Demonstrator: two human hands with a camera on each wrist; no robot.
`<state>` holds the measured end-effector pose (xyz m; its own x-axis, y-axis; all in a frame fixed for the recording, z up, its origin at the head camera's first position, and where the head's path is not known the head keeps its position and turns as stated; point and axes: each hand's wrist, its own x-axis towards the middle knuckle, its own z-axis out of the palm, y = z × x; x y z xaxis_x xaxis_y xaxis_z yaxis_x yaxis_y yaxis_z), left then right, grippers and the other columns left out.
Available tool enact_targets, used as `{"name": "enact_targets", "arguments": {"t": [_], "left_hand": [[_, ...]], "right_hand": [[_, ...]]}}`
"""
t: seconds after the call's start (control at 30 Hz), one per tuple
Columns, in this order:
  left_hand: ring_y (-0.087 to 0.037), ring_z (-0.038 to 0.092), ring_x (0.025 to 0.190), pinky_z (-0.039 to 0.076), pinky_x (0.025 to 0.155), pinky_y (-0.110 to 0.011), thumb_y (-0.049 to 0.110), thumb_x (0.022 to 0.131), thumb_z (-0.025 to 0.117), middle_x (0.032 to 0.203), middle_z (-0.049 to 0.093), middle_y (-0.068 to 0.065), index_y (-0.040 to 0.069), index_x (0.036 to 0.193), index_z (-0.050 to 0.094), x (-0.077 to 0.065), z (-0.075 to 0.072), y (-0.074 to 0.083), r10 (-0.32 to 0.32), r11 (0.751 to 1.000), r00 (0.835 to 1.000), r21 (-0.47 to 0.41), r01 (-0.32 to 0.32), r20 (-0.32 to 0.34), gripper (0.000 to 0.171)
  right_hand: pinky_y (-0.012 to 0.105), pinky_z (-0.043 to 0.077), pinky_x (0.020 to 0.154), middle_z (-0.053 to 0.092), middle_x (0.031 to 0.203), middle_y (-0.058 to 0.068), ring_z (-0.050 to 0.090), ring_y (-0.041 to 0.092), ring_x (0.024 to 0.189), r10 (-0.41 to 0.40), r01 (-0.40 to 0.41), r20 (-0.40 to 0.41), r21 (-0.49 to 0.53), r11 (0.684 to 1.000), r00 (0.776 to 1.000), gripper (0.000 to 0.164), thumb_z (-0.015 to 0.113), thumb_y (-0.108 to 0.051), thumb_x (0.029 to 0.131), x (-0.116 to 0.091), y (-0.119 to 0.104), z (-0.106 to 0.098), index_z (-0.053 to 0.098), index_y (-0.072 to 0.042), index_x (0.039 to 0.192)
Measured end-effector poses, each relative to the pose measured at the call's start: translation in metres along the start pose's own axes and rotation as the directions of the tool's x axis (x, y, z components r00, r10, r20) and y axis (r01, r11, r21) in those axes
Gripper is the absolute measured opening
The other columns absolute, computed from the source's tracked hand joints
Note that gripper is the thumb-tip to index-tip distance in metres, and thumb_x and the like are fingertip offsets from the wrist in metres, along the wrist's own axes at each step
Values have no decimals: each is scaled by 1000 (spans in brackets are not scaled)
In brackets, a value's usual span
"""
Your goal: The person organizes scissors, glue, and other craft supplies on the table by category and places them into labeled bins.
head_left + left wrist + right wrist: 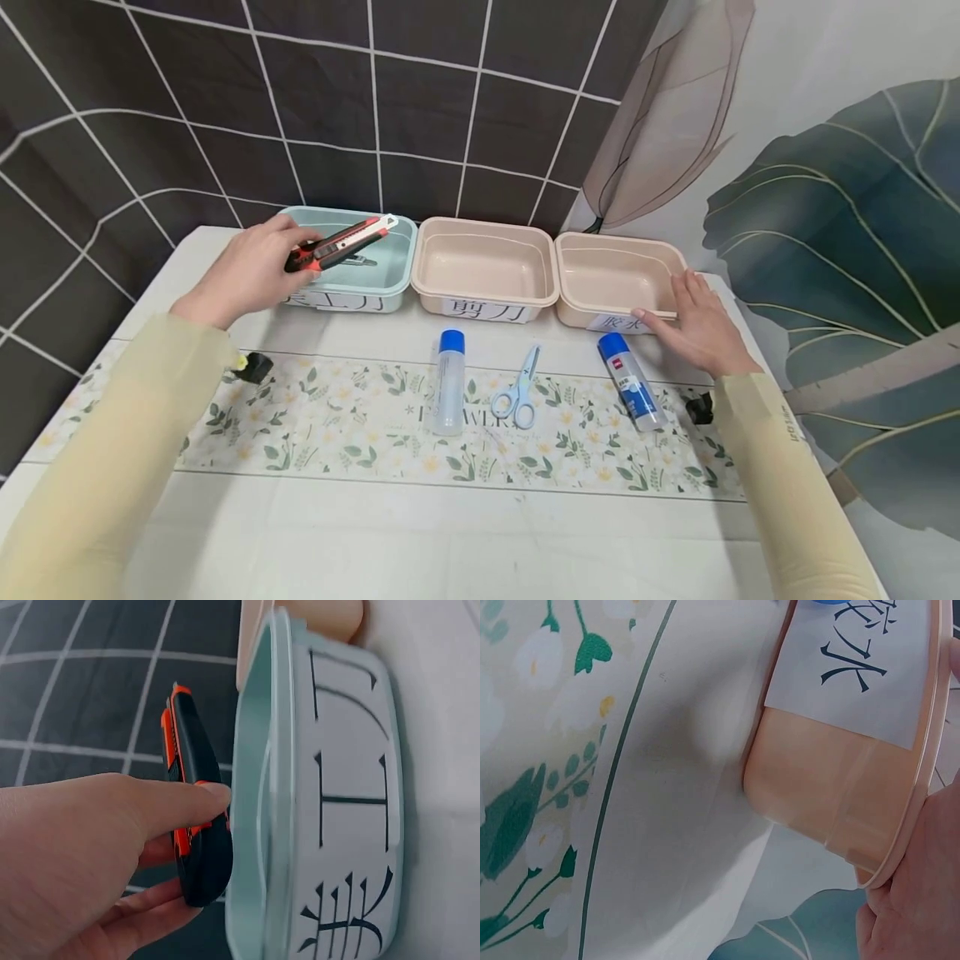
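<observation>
My left hand (251,268) grips a red and black utility knife (347,243) above the light blue bin (397,290). The left wrist view shows the thumb across the side of the knife (201,802), beside the bin's rim. A small grey object (360,261) lies inside that bin; its kind is hard to make out. At the right, my right hand (705,327) rests on the front right corner of a pink bin (581,315), fingers extended along its rim. The right wrist view shows only part of this hand (915,892) against the bin's edge.
Between the two bins stands another labelled pink bin (487,297). In front lie a clear glue bottle with a blue cap (451,383), light blue scissors (519,396) and a labelled glue bottle (632,383). A dark tiled wall covering (420,100) rises behind the table.
</observation>
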<state>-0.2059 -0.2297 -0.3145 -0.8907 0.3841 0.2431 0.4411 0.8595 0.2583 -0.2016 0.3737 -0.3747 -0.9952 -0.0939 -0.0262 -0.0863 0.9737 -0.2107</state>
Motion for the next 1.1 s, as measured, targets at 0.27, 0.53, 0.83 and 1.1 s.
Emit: {"name": "enact_targets", "arguments": {"t": [0.27, 0.53, 0.83, 1.1], "left_hand": [[-34, 52, 89, 42, 72, -47, 10, 89, 77, 111, 59, -20, -3, 129, 67, 18, 12, -23, -105, 993, 986, -47, 112, 132, 43], [-44, 51, 124, 44, 99, -56, 26, 85, 85, 139, 55, -28, -7, 141, 55, 27, 21, -36, -180, 968, 966, -142, 208, 184, 72], [-44, 45, 134, 39, 108, -58, 39, 80, 88, 146, 50, -28, -5, 149, 47, 29, 18, -20, -192, 962, 976, -175, 208, 102, 91], [-43, 47, 133, 40, 107, -56, 43, 77, 89, 145, 52, -25, -3, 149, 48, 23, 15, -3, -181, 966, 983, -188, 180, 12, 94]], "right_hand": [[67, 3, 117, -9, 167, 21, -8, 40, 152, -5, 5, 9, -3, 1000, 1000, 107, 41, -73, 96, 0, -1, 2, -4, -1, 161], [67, 3, 117, -10, 167, 20, -9, 40, 152, -3, 3, 16, -5, 1000, 1000, 107, 40, -73, 96, -1, -1, 2, -3, -1, 161], [65, 1, 118, -10, 167, 22, -9, 40, 152, -1, 2, 21, -6, 1000, 1000, 107, 40, -73, 96, 0, -1, 0, -4, 0, 161], [62, 1, 119, -8, 167, 21, -8, 39, 152, -4, 4, 3, -15, 1000, 1000, 107, 40, -73, 96, -2, -2, -1, -1, 1, 161]]}}
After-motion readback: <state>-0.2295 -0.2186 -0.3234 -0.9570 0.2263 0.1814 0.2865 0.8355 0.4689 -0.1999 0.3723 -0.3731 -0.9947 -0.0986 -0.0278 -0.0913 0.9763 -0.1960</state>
